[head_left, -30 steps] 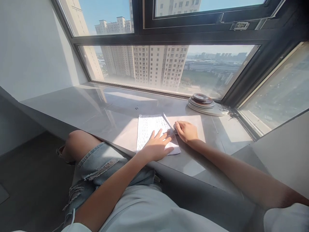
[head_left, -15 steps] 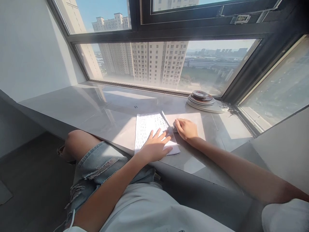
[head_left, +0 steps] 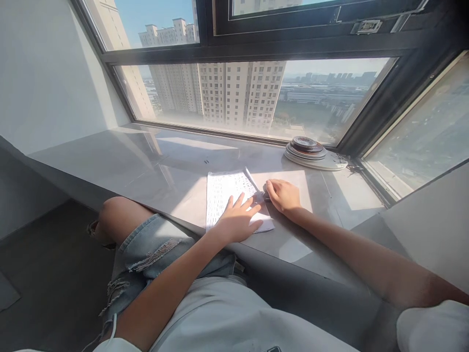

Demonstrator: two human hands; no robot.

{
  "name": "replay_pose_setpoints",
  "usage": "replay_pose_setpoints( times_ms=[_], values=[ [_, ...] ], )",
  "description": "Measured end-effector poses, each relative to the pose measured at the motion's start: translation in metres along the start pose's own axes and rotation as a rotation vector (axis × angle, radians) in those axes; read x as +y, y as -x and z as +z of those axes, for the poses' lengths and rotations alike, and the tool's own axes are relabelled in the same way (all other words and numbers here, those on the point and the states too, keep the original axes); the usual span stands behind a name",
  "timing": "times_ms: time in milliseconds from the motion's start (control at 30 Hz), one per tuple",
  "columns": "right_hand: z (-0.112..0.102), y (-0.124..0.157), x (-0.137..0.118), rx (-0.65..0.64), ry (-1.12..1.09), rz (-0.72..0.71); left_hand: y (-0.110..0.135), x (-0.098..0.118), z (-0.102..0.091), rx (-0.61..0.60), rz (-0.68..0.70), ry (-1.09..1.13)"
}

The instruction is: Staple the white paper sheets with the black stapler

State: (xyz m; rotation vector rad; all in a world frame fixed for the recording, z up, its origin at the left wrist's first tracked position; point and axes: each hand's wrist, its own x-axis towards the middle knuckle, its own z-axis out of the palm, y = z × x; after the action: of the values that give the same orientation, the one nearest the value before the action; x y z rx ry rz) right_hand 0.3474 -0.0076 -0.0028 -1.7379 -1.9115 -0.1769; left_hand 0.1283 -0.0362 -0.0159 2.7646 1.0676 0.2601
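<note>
A printed sheet of paper (head_left: 223,193) lies on the grey window ledge (head_left: 120,166) in front of me. My left hand (head_left: 238,220) rests flat on the sheet's near right part, fingers spread. My right hand (head_left: 284,195) sits just right of the sheet with its fingers curled around a small dark object at the paper's right edge. A thin light strip (head_left: 251,178), a pen or a folded edge, runs along that edge away from the hand. I cannot make out what the dark object is.
A stack of round plates (head_left: 311,154) stands at the ledge's far right corner by the dark window frame (head_left: 278,51). My bent knee in torn jeans (head_left: 120,220) presses against the ledge's front edge on the left. A white wall (head_left: 44,73) closes the left side.
Both hands stay in nearly the same place on the paper. The view has shifted slightly.
</note>
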Motion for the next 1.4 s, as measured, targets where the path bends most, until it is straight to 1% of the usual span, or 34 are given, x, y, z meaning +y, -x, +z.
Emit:
replay_pose_setpoints(
  times_ms=[300, 533, 833, 1033, 1400],
  values=[
    [0.001, 0.0, 0.0, 0.004, 0.005, 0.002, -0.001, 0.0, 0.0, 0.009, 0.016, -0.009],
    [-0.002, 0.0, 0.0, -0.014, -0.063, 0.052, -0.001, 0.0, 0.001, 0.009, 0.016, -0.013],
    [0.001, 0.0, 0.002, 0.024, -0.097, 0.051, 0.002, 0.002, 0.001, 0.018, 0.003, -0.011],
    [0.003, 0.001, 0.003, 0.049, -0.095, 0.025, -0.005, 0.005, 0.002, 0.035, -0.017, -0.012],
    [0.003, 0.001, 0.002, 0.041, -0.049, 0.029, -0.018, 0.006, 0.002, -0.018, -0.021, 0.029]
  ],
)
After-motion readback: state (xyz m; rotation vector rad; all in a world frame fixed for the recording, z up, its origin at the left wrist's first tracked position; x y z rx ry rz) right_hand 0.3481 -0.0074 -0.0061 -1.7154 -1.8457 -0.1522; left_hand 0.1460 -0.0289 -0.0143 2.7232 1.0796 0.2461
